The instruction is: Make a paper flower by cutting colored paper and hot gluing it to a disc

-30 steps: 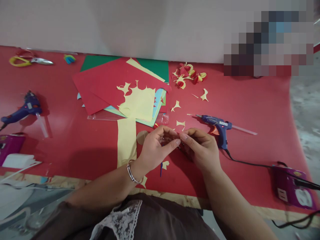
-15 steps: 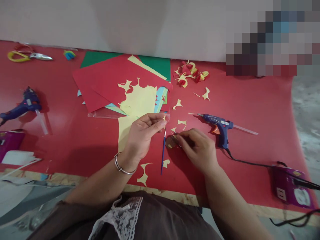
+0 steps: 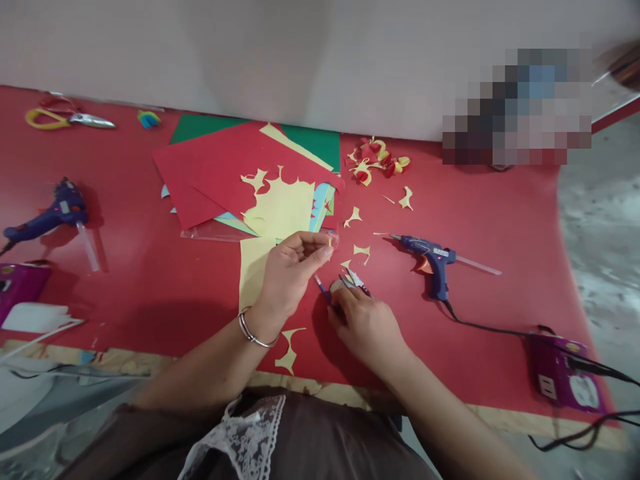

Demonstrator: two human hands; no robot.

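Note:
My left hand (image 3: 289,272) is raised a little over the red table (image 3: 125,280), thumb and fingers pinched on a tiny yellow paper bit (image 3: 329,243). A silver bangle (image 3: 251,333) sits on that wrist. My right hand (image 3: 365,325) rests on the table with fingers curled around a thin blue paintbrush (image 3: 321,288), whose tip sticks out to the left. Beside its fingertips lie a small round brown piece (image 3: 337,286) and small scissors (image 3: 359,281). A yellow paper strip (image 3: 254,267) lies under my left hand.
A stack of red, green, yellow and blue paper (image 3: 250,177) lies ahead. Blue glue guns (image 3: 430,257) (image 3: 53,215) lie right and left, with purple power strips (image 3: 563,367). Yellow scissors (image 3: 60,119) sit far left. Curled paper pieces (image 3: 375,160) and yellow scraps (image 3: 289,350) are scattered.
My hands have come apart. The left rose with a yellow bit in its pinch. The right moved down toward me and took up the blue paintbrush, which earlier lay on the table.

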